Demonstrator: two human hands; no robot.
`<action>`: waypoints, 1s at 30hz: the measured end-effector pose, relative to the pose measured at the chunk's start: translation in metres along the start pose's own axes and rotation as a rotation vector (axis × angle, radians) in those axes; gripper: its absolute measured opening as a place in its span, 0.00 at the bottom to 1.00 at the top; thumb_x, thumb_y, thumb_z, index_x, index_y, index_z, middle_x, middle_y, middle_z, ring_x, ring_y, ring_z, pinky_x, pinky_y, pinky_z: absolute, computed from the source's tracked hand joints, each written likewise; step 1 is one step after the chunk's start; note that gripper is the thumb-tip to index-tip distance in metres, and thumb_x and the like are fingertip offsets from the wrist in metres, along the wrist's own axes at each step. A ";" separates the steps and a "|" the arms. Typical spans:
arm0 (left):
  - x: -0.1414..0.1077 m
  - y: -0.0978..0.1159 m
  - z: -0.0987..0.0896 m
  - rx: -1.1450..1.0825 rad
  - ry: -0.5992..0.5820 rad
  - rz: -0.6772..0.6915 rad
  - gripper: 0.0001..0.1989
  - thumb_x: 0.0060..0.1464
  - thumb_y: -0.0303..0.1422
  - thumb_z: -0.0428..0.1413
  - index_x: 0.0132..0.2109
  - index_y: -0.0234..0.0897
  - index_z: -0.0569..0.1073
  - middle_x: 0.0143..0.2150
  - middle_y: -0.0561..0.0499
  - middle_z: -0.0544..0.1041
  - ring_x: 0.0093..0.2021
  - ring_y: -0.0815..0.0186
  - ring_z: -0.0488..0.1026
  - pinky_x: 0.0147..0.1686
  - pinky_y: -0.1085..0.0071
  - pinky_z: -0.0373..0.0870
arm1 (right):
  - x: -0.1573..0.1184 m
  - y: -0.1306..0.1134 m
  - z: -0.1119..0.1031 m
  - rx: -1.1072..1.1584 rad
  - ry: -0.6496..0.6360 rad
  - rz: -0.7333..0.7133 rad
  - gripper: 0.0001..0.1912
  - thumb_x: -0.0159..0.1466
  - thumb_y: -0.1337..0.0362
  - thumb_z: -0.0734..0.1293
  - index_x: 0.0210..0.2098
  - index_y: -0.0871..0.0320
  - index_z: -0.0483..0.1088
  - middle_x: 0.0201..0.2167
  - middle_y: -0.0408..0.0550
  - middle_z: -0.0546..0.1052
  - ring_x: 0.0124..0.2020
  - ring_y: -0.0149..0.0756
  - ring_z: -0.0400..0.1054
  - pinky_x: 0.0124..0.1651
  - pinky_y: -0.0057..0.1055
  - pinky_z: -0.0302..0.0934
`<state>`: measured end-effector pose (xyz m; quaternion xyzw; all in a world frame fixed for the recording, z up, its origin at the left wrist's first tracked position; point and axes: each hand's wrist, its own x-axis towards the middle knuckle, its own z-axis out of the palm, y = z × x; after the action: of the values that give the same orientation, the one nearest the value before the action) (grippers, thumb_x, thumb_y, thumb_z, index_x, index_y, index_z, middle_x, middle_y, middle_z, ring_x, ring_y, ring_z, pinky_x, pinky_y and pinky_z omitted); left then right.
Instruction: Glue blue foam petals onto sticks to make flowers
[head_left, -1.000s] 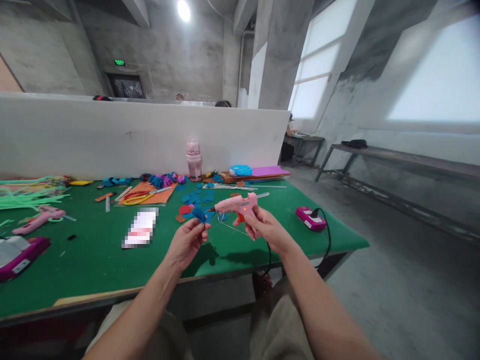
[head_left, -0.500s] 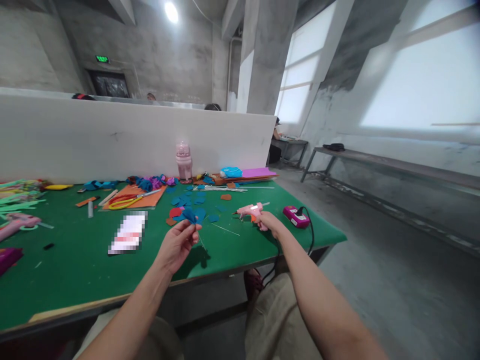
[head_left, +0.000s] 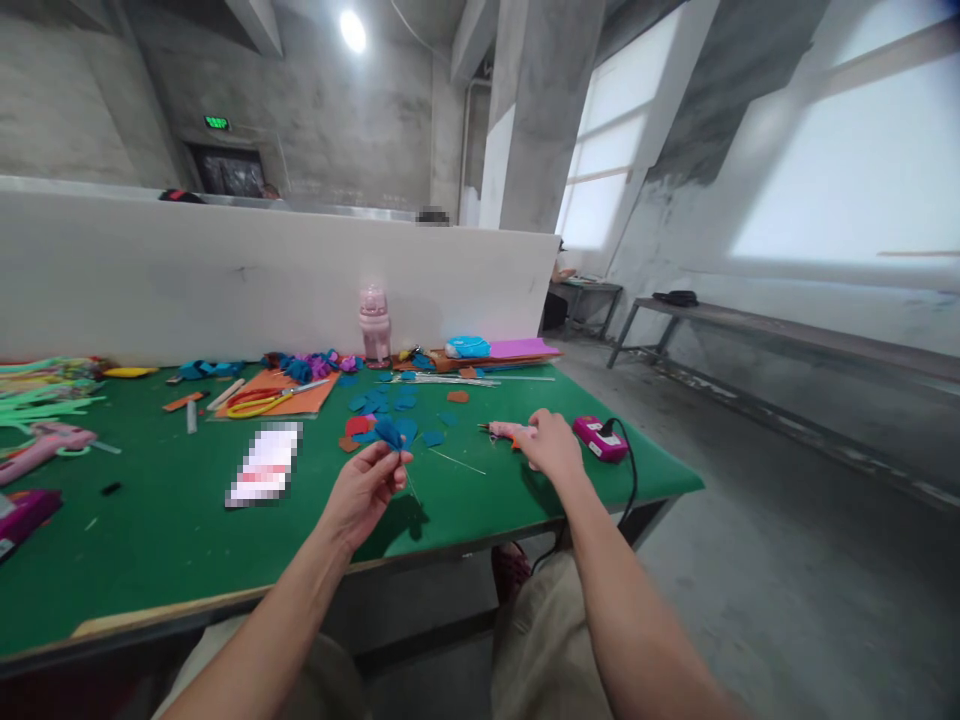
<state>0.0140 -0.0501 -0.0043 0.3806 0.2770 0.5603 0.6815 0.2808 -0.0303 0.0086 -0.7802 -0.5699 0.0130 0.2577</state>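
Right grip [head_left: 556,447] has loosened, half spread, over the glue gun [head_left: 506,430]; left grip [head_left: 369,482] still pinches blue petals [head_left: 388,434].

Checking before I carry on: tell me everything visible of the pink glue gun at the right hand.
The pink glue gun looks plastic, its slim nozzle pointing left, an orange trigger partly showing. It seems to rest on the green table. The right hand covers its rear; whether that hand grips or merely touches it, I cannot tell.
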 end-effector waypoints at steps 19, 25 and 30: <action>-0.003 -0.005 0.004 0.078 -0.026 0.084 0.19 0.40 0.26 0.62 0.42 0.36 0.68 0.25 0.55 0.75 0.24 0.74 0.70 0.26 0.80 0.64 | -0.071 -0.112 0.021 0.871 -0.158 -0.486 0.13 0.50 0.64 0.66 0.36 0.57 0.64 0.32 0.44 0.71 0.34 0.32 0.66 0.40 0.31 0.62; -0.003 -0.005 0.005 0.097 -0.006 0.092 0.19 0.40 0.26 0.61 0.42 0.36 0.67 0.25 0.54 0.75 0.24 0.73 0.70 0.26 0.79 0.64 | -0.072 -0.112 0.020 0.857 -0.094 -0.506 0.13 0.50 0.66 0.66 0.35 0.57 0.63 0.31 0.42 0.70 0.33 0.31 0.65 0.39 0.30 0.62; -0.003 -0.006 0.005 0.113 -0.038 0.090 0.19 0.41 0.27 0.61 0.43 0.36 0.67 0.24 0.54 0.74 0.23 0.74 0.69 0.26 0.79 0.64 | -0.072 -0.110 0.019 0.841 -0.084 -0.504 0.13 0.50 0.67 0.66 0.35 0.57 0.63 0.31 0.42 0.70 0.32 0.31 0.64 0.38 0.29 0.62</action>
<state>0.0208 -0.0548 -0.0064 0.4412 0.2777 0.5663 0.6383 0.1523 -0.0630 0.0185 -0.4452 -0.6961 0.2106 0.5224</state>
